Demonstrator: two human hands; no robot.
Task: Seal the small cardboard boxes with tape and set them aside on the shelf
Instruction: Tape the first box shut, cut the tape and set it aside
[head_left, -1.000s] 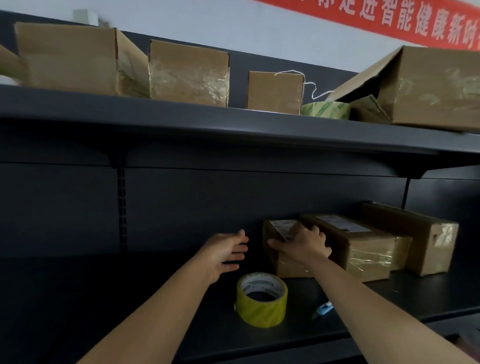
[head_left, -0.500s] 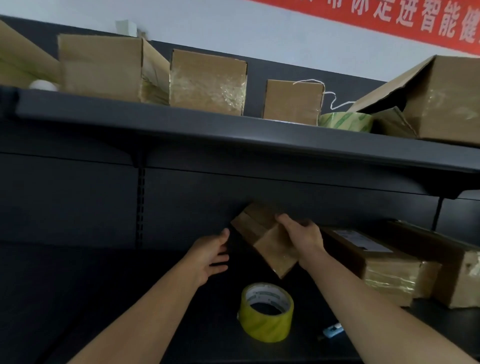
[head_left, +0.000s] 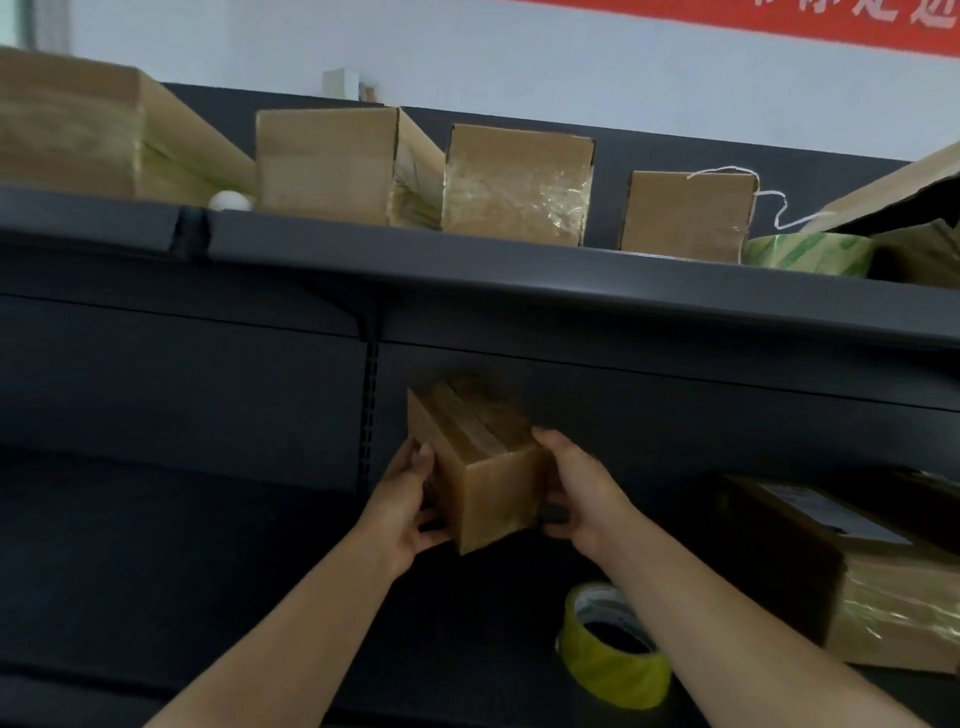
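A small brown cardboard box (head_left: 480, 462), with tape along its top seam, is held in the air in front of the dark back panel, between the two shelves. My left hand (head_left: 405, 499) grips its left side and my right hand (head_left: 576, 488) grips its right side. A yellow tape roll (head_left: 613, 649) lies flat on the lower shelf (head_left: 156, 597), below my right forearm. Taped boxes (head_left: 883, 587) rest on the lower shelf at the right.
The upper shelf (head_left: 519, 280) carries several cardboard boxes (head_left: 517, 184), a green-printed tape roll (head_left: 808, 252) and a white string. A large open box (head_left: 914, 208) sits at its right end. A red banner hangs on the wall above.
The box was lifted off the lower shelf and turned. My left hand, free before, now holds its left side. The view has swung up and to the left.
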